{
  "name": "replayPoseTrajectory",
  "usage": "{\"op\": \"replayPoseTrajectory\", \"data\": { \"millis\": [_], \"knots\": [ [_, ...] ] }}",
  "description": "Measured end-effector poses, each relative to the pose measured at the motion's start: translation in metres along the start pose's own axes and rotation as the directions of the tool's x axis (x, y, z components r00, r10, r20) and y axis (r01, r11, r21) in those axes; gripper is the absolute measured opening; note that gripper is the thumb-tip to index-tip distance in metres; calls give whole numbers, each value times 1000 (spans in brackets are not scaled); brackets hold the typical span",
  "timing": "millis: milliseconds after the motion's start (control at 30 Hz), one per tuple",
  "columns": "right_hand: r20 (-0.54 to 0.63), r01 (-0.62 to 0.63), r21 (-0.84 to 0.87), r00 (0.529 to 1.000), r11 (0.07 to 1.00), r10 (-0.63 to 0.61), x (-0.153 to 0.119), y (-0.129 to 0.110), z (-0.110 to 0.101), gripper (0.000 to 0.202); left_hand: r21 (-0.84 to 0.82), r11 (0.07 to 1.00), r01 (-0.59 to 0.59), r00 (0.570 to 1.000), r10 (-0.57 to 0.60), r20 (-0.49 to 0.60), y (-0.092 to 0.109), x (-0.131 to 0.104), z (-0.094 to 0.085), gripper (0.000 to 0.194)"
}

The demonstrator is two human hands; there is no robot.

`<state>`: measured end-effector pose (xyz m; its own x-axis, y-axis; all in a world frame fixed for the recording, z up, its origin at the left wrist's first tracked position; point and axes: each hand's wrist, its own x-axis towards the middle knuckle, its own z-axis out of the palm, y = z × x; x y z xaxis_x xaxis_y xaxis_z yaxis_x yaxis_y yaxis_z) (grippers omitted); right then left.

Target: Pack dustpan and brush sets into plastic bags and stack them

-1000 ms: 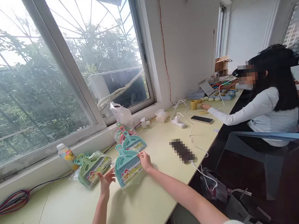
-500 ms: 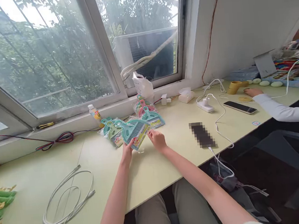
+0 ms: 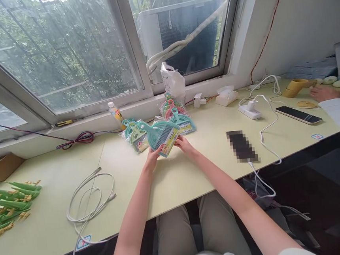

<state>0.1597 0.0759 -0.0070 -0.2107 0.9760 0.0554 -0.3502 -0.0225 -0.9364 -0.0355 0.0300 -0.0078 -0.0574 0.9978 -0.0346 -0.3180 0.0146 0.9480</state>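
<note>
A teal mini dustpan and brush set in clear wrap with a yellow label is held tilted above the table. My left hand grips its lower left edge, thumb over the front. My right hand is closed at its lower right corner; the fingertips are partly hidden behind the pack. Just behind on the left lie more wrapped sets, one with a green dustpan. Behind to the right, another teal dustpan set lies in front of a pink one.
At the back stand a drink bottle and a white bag. A coiled white cable and green bundles lie left. Rightward are a pixelated dark phone, a power strip, another phone and another person's hand.
My right hand has come in to the right corner of the dustpan and brush set, which it was just beside. The view has shifted, showing more of the table's left side.
</note>
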Motion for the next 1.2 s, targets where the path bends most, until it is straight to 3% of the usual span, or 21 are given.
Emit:
{"op": "replayPoseTrajectory", "data": {
  "millis": [200, 267, 400, 500, 567, 700, 833, 900, 933, 1000, 1033, 1067, 1100, 1133, 1200],
  "knots": [
    [224, 14, 76, 974, 997, -31, -15, -15, -2, 35, 4, 1000, 3, 1000, -3, 11, 6, -6, 1, 76],
    [241, 25, 55, 970, 998, -37, -18, -17, -2, 39, 33, 999, 14, 999, -15, 31, 9, -9, 2, 75],
    [4, -1, 17, 1000, 1000, 1, -12, -10, -4, 49, 128, 991, 32, 989, -50, 139, 10, -16, 6, 77],
    [-121, -55, 15, 991, 998, 57, -6, -6, -10, 55, 133, 991, 30, 979, -56, 198, 6, -15, 8, 72],
    [-130, -69, 18, 989, 997, 71, -5, -7, -13, 57, 104, 994, 35, 990, -49, 135, 4, -10, 7, 68],
    [-78, -73, -16, 994, 997, 71, -8, -11, -12, 60, 39, 998, 43, 985, -36, -170, 9, 4, -3, 51],
    [6, -91, -56, 996, 994, 91, -11, -14, -7, 61, 62, 998, 26, 933, -2, -361, 22, 9, -14, 39],
    [16, -85, -62, 996, 994, 86, -11, -15, -7, 60, 129, 989, -66, 921, 110, -374, 29, 5, -18, 44],
    [17, -82, -68, 996, 994, 83, -11, -16, -8, 59, 188, 969, -159, 897, 221, -381, 33, 1, -19, 49],
    [37, -75, -94, 996, 993, 79, -11, -17, -10, 57, 365, 857, -365, 780, 496, -383, 40, -7, -21, 63],
    [60, -74, -116, 995, 990, 82, -12, -17, -11, 57, 462, 779, -424, 713, 602, -360, 43, -10, -23, 69],
    [94, -74, -142, 992, 987, 88, -12, -16, -12, 57, 542, 716, -440, 683, 659, -316, 46, -13, -24, 74],
    [135, -75, -168, 986, 983, 98, -13, -16, -11, 56, 594, 683, -424, 704, 661, -258, 47, -14, -24, 74],
    [177, -75, -191, 978, 979, 109, -13, -15, -10, 55, 617, 684, -389, 762, 616, -202, 48, -14, -25, 70],
    [240, -70, -225, 963, 972, 125, -15, -14, -7, 53, 562, 768, -306, 875, 460, -152, 48, -9, -26, 52]
  ]
}}
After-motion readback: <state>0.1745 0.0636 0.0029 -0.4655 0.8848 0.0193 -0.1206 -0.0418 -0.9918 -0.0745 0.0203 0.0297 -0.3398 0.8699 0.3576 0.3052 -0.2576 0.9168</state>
